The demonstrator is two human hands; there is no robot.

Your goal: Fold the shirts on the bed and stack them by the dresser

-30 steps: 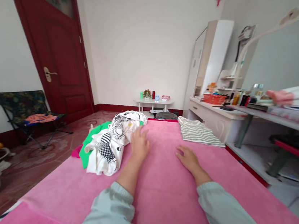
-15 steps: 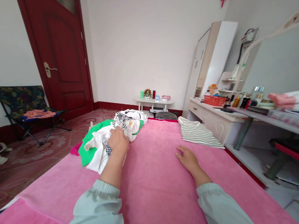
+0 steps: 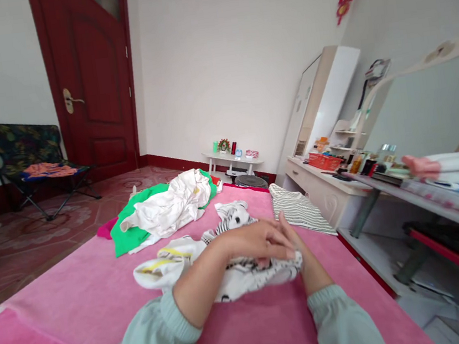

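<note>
A white garment with black print and yellow trim (image 3: 251,281) lies rumpled on the pink blanket (image 3: 250,337). My left hand (image 3: 258,241) reaches across it, with bent fingers closed on the cloth near its right end. Against the left fingertips is my right hand (image 3: 294,236), its visible fingers stretched upward and apart from the cloth; part of it is hidden by the left hand. Farther back on the left sits a pile with a white garment (image 3: 175,204) over a green one (image 3: 130,231). A folded striped shirt (image 3: 298,208) lies to the right, beyond my right hand.
A white dresser (image 3: 318,178) with a red basket (image 3: 323,161) stands on the right, next to a desk (image 3: 437,196) with bottles and rolled cloth. At the back is a low white table (image 3: 231,158). A folding chair (image 3: 21,147) stands left, near the red door (image 3: 89,89).
My left hand has drawn the black-and-white printed garment off the pile, to the right and nearer me. My right hand has stayed at the right, and both hands now meet over the garment.
</note>
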